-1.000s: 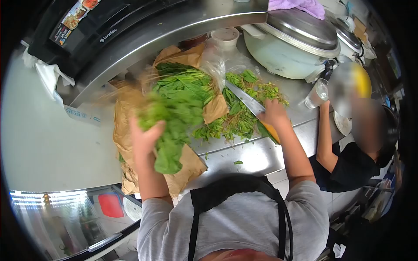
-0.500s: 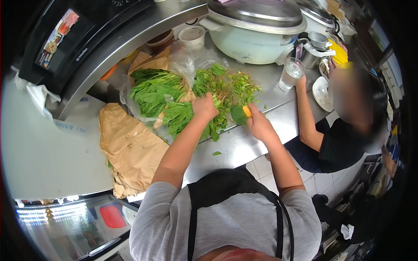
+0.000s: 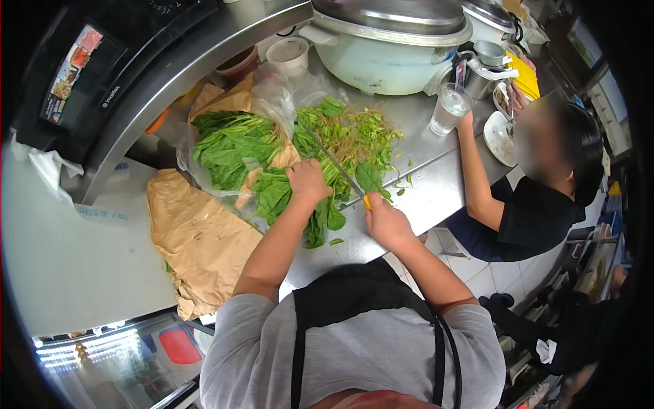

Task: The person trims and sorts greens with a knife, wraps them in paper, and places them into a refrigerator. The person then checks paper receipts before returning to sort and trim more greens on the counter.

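Observation:
My left hand (image 3: pixel 308 180) is closed around a bunch of spinach-like leafy greens (image 3: pixel 274 194), its leaves hanging toward the table's front edge. In my right hand (image 3: pixel 388 223) is a knife (image 3: pixel 349 178) by its orange-yellow handle. The blade points away and to the left, lying across or just over the stems; I cannot tell if it touches them. A single large leaf (image 3: pixel 368 176) is beside the blade. Trimmed stems and roots (image 3: pixel 368 140) are heaped beyond the knife. More whole leaves (image 3: pixel 231 146) sit in an open plastic bag to the left.
Brown paper (image 3: pixel 197 238) lies at the left on the counter. Behind the greens stand a large lidded pot (image 3: pixel 381 65) and a white tub (image 3: pixel 287 54). At right, a co-worker's hand (image 3: pixel 465 123) touches a glass of water (image 3: pixel 449 111), near a white dish (image 3: pixel 501 138).
My right hand has come nearer and slightly left, and the knife blade now shows over the stems. My left hand has shifted a little left and nearer with the greens.

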### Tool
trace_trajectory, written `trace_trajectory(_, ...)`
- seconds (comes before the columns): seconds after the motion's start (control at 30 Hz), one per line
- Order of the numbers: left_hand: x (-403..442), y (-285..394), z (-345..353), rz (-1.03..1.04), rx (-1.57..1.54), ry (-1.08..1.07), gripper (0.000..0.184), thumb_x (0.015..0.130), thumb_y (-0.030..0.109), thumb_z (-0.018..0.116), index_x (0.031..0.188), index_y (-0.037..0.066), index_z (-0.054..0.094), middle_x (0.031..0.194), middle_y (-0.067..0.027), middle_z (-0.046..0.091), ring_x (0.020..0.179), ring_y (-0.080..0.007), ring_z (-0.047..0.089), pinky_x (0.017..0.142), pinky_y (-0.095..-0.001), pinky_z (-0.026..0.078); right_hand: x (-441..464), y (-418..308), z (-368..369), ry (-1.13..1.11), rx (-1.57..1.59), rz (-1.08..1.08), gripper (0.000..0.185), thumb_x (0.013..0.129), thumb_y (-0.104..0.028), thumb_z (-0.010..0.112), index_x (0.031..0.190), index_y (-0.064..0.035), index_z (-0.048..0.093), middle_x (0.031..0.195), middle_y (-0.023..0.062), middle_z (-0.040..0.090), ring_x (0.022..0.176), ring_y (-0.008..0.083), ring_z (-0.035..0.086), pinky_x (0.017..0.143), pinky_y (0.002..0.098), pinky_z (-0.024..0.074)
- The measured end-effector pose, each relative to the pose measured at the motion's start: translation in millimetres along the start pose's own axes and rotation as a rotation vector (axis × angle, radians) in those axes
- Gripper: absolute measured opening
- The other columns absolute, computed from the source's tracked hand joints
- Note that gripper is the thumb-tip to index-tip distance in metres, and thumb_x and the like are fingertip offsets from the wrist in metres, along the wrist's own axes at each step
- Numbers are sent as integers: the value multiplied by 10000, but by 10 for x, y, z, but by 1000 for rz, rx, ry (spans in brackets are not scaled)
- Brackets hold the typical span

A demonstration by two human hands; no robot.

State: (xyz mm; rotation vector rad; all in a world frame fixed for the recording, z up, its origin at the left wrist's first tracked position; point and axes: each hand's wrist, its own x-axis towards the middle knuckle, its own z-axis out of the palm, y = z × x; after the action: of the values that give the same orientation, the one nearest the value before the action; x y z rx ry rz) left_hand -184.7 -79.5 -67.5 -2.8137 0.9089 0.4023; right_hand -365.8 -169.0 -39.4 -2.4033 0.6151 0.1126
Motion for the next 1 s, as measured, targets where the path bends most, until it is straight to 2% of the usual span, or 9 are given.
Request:
trace_trajectory(0.2,78,-116,85,71,-103,-26,758,559,460,690,1107,-3,443,1123,-161,495,1058,-292,442,910,-442,295,154,-54,48,-131,-124,43,350,826,-191,455,1115,-32,342,800,236,582,719,394,590,649,466,474)
trace_trajectory(0.33,104,-126,20,47,-292,-70,798,542,485,683,1116,-10,431,1143,-172,468,1070,-299,416,903,-438,290,216,-165,-122,-246,-135,74,304,827,-140,357,1104,-12,359,878,258,567,781,394,588,685,464,466)
trace_trajectory(0.43,-30,-2,-56,43,-57,-26,817,539,450,697,1135,-27,404,1149,-174,449,1075,-300,407,899,-437,296,246,-203,-206,-291,-139,92,295,827,-130,347,1095,-9,359,890,261,568,796,396,586,703,464,462)
trace_trajectory(0.5,24,-20,8,46,-76,-41,803,538,426,703,1126,-29,399,1131,-180,451,1077,-312,408,899,-437,310,265,-223,-236,-321,-128,111,284,828,-124,342,1088,-11,362,905,261,568,812,396,584,716,464,459)
trace_trajectory(0.6,57,-49,59,62,-119,-44,787,531,383,720,1115,-33,395,1125,-180,445,1079,-316,404,898,-438,322,311,-189,-95,-237,-169,101,276,825,-149,403,1065,-19,358,782,236,585,746,395,591,654,480,466)
trace_trajectory(0.8,89,-101,134,88,-178,-43,787,518,352,730,1117,-29,390,1126,-186,438,1080,-328,396,894,-445,325,630,-127,242,-239,-100,89,232,818,-105,368,1036,-27,374,819,247,584,770,397,590,659,478,463)
trace_trajectory(0.9,71,-148,152,112,-206,-10,799,518,356,730,1132,-24,388,1136,-185,435,1092,-335,388,894,-445,325,742,-172,230,-321,-42,188,276,838,-112,335,1098,-29,382,943,268,569,874,395,574,753,458,450)
trace_trajectory(1.0,48,-263,186,180,-287,33,813,521,360,727,1157,-14,386,1151,-182,437,1109,-334,384,900,-444,323,826,74,243,-257,63,103,296,835,-170,391,1093,-26,390,890,269,580,835,390,581,732,444,452)
